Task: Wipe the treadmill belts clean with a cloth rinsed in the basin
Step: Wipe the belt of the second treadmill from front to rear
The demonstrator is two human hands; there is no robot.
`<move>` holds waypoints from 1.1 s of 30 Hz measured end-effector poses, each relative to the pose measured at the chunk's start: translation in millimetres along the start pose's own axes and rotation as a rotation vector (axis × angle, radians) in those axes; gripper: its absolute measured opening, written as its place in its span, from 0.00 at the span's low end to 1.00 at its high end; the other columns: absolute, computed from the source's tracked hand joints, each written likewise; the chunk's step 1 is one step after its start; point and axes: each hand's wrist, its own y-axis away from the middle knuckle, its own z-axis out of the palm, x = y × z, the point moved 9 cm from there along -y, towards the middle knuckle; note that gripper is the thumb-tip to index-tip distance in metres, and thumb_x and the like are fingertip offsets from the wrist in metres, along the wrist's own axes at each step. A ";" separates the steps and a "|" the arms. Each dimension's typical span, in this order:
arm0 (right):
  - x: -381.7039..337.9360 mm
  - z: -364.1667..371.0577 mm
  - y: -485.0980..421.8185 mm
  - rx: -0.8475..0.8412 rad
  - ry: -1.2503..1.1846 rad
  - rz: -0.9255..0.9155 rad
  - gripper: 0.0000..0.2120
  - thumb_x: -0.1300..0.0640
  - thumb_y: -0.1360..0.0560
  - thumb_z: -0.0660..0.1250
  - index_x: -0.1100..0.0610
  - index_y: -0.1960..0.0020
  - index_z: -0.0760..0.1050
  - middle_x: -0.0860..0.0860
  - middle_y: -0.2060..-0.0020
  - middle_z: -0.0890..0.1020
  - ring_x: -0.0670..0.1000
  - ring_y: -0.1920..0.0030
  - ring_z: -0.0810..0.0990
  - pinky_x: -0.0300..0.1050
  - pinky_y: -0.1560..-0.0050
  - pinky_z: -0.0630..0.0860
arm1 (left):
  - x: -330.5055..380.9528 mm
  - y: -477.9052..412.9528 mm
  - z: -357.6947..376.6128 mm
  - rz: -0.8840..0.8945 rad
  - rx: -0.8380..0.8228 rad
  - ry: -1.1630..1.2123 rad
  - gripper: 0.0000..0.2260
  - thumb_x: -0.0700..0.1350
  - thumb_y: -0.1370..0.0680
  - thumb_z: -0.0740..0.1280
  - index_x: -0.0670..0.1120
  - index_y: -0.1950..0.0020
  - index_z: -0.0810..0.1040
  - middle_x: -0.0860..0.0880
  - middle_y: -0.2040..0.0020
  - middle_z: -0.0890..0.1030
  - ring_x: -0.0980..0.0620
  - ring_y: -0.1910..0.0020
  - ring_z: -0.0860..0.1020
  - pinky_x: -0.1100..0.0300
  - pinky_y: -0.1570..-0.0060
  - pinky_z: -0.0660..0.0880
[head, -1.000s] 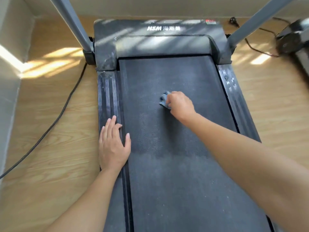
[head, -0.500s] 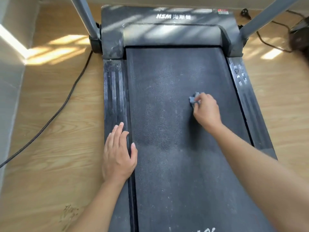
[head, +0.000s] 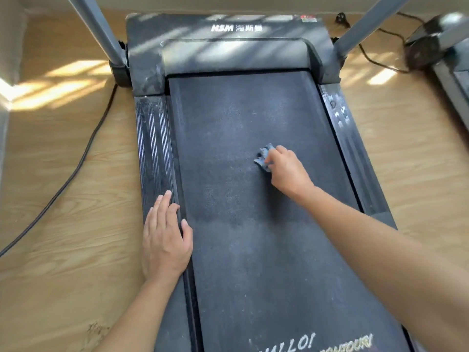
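A dusty black treadmill belt (head: 228,138) runs up the middle of the view, with white lettering near the bottom edge. My right hand (head: 288,171) grips a small bunched blue-grey cloth (head: 264,156) and presses it on the belt, right of centre. Only the cloth's left part shows past my fingers. My left hand (head: 165,237) lies flat, fingers straight, on the ribbed left side rail (head: 153,138), thumb on the belt's edge.
Two grey uprights (head: 101,34) rise from the motor cover (head: 228,47). A black power cable (head: 76,168) snakes over the wooden floor on the left. Another cable and a second treadmill (head: 436,44) stand at the far right. A wall closes the left side.
My right hand slid the cloth right across the belt, then back a little toward the centre. The left hand stayed on the rail. The view shifted slightly.
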 end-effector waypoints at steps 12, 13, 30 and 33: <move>136.4 -27.7 51.3 0.164 -0.125 0.465 0.07 0.56 0.21 0.72 0.60 0.48 0.80 0.61 0.47 0.78 0.66 0.43 0.78 0.52 0.40 0.71 | -0.1 -1.8 3.7 0.027 -0.012 -0.038 0.16 0.43 0.18 0.62 0.40 0.33 0.77 0.42 0.19 0.69 0.41 0.19 0.66 0.42 0.20 0.64; 111.1 -19.2 48.5 0.166 -0.170 0.420 0.07 0.56 0.21 0.73 0.60 0.50 0.80 0.61 0.50 0.79 0.65 0.46 0.79 0.51 0.43 0.72 | 0.5 -2.6 3.7 0.029 -0.016 -0.045 0.16 0.43 0.18 0.62 0.40 0.33 0.77 0.42 0.19 0.69 0.41 0.19 0.66 0.41 0.20 0.64; 56.2 -6.7 35.5 0.002 -0.172 0.145 0.07 0.65 0.26 0.69 0.56 0.59 0.76 0.51 0.58 0.74 0.60 0.53 0.77 0.53 0.53 0.73 | 2.2 -1.9 2.3 0.012 -0.031 -0.008 0.11 0.43 0.19 0.60 0.40 0.41 0.77 0.43 0.18 0.67 0.40 0.19 0.65 0.39 0.22 0.66; 166.2 -37.1 65.9 0.036 -0.085 0.407 0.05 0.67 0.26 0.68 0.59 0.57 0.76 0.56 0.55 0.76 0.62 0.50 0.77 0.54 0.51 0.75 | 1.5 -2.8 5.0 0.021 -0.028 -0.002 0.11 0.43 0.19 0.60 0.39 0.42 0.77 0.42 0.18 0.67 0.39 0.19 0.65 0.39 0.22 0.65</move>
